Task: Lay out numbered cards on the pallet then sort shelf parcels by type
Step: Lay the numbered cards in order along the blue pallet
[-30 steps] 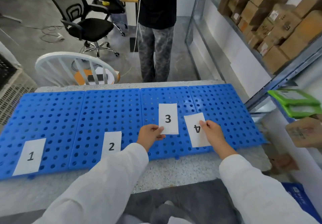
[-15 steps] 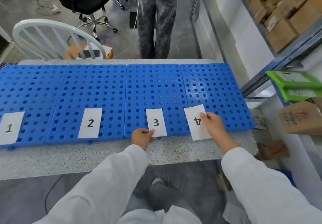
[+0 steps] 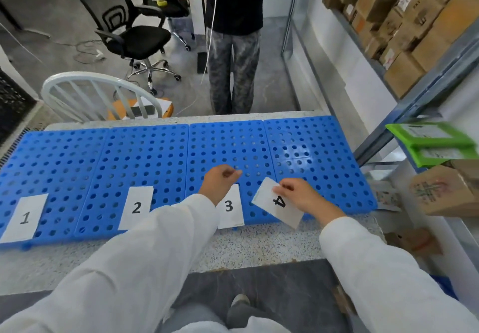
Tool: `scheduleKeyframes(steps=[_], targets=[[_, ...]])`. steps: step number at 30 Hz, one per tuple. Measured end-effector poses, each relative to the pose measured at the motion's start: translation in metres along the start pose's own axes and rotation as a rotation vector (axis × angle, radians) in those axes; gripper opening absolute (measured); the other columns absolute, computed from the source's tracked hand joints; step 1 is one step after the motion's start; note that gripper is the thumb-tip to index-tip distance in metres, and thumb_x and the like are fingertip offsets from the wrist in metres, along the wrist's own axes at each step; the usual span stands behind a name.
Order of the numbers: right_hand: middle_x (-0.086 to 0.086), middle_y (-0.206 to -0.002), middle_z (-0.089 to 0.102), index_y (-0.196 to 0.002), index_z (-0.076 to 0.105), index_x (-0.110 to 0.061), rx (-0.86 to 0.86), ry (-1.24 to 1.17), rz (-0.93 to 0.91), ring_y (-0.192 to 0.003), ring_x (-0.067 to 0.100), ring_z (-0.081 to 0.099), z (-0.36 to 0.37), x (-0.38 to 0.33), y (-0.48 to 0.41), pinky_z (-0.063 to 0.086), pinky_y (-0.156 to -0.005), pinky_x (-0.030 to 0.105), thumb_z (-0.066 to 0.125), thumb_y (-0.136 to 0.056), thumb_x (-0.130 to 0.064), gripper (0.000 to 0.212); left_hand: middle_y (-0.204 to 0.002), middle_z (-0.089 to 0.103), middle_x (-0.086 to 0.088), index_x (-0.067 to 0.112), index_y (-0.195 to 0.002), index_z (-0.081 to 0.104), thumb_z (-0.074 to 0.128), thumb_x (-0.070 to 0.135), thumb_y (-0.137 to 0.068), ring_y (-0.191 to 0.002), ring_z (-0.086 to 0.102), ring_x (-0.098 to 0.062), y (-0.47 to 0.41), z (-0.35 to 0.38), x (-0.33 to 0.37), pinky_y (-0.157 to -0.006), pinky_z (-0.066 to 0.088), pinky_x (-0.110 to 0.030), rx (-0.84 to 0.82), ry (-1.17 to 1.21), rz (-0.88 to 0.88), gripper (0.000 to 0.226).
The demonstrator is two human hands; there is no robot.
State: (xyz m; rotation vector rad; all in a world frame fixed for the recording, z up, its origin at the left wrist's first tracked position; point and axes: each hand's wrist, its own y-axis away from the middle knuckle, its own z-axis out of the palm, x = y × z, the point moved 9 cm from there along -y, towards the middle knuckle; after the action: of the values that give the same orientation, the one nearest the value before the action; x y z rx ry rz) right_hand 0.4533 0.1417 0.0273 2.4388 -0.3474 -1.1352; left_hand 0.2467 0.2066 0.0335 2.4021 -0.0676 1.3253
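Observation:
A blue perforated pallet [image 3: 160,156] covers the speckled counter. White cards 1 [image 3: 24,217], 2 [image 3: 136,207] and 3 [image 3: 230,207] lie along its front edge. My left hand [image 3: 220,181] hovers just above card 3 with loosely curled fingers, holding nothing. My right hand [image 3: 303,194] pinches card 4 [image 3: 278,203], which is tilted and partly turned over the pallet's front right part. Brown cardboard parcels [image 3: 404,21] fill the shelf at the upper right.
A person in dark clothes [image 3: 233,47] stands behind the counter. A white chair [image 3: 101,94] and a black office chair [image 3: 134,37] stand beyond it. Green flat packs [image 3: 430,143] and a brown box [image 3: 440,190] sit on the lower right shelf.
My left hand has let go of card 3, which now lies on the pallet's front edge, and lifted up. My right hand has rotated card 4.

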Motion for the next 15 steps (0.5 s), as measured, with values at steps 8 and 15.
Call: scheduleKeyframes(steps=[8, 15], targets=[[-0.001, -0.075, 0.049, -0.077, 0.054, -0.019, 0.015, 0.365, -0.150, -0.067, 0.016, 0.046, -0.023, -0.054, 0.003, 0.034, -0.061, 0.030, 0.054, -0.094, -0.042, 0.030, -0.085, 0.069, 0.003, 0.011, -0.090, 0.074, 0.073, 0.020, -0.084, -0.071, 0.058, 0.002, -0.013, 0.034, 0.084, -0.066, 0.043, -0.008, -0.284, -0.288, 0.304, 0.011], [0.007, -0.124, 0.049, -0.130, 0.045, -0.010, 0.553, 0.144, -0.016, -0.113, 0.025, 0.049, -0.107, -0.010, 0.019, 0.046, -0.093, 0.042, 0.057, -0.093, -0.044, 0.052, -0.084, 0.071, -0.006, 0.009, -0.088, 0.073, 0.068, 0.019, -0.089, -0.075, 0.064, -0.015, -0.033, -0.002, 0.093, -0.067, 0.055, -0.024, 0.011, -0.043, 0.218, 0.011]])
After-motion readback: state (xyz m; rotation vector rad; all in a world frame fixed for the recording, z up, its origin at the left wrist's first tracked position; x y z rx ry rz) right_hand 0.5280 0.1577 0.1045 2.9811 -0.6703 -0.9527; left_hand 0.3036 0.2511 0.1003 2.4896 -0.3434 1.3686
